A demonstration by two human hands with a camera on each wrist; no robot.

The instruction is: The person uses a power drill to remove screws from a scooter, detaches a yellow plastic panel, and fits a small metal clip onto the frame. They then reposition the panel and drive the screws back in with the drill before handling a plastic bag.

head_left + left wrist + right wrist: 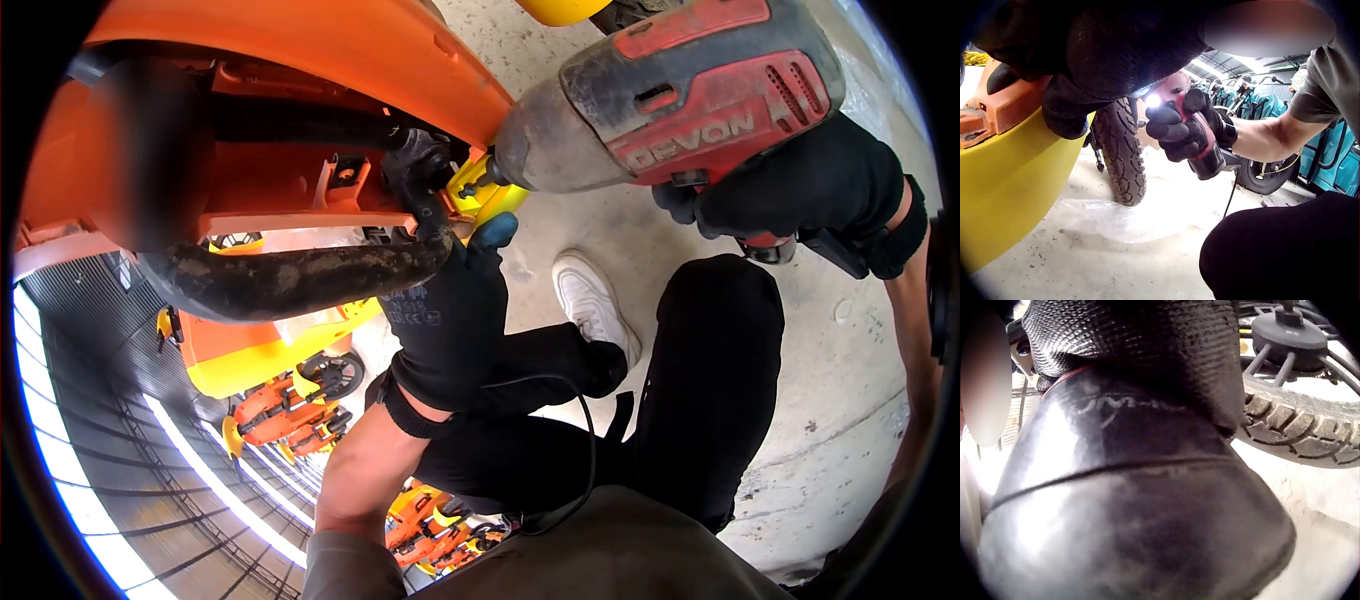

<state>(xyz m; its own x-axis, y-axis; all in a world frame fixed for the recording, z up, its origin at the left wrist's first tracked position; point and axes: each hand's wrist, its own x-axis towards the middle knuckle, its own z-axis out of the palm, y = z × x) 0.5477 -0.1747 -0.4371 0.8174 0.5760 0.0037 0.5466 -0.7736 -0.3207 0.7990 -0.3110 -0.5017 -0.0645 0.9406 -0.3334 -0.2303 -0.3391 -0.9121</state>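
Gripped by its handle in my black-gloved right hand (800,185), a red and grey DEVON impact driver (680,110) points left. Its nose meets a dark bolt at a yellow plastic panel (490,200), beside the orange body panel (330,60). My gloved left hand (450,310) holds the edge of that yellow panel, thumb just below the driver's nose. In the left wrist view the fingers of the left hand (1066,106) curl over the panel's rim, and the driver's lamp is lit. The driver's dark battery base (1135,512) fills the right wrist view.
A black curved tube (300,280) crosses in front of the orange body, close to my left wrist. A treaded tyre (1122,150) stands beyond the yellow panel, with clear plastic sheet (1116,219) on the floor. Several orange vehicles (290,400) stand behind; teal ones (1266,106) are at the right.
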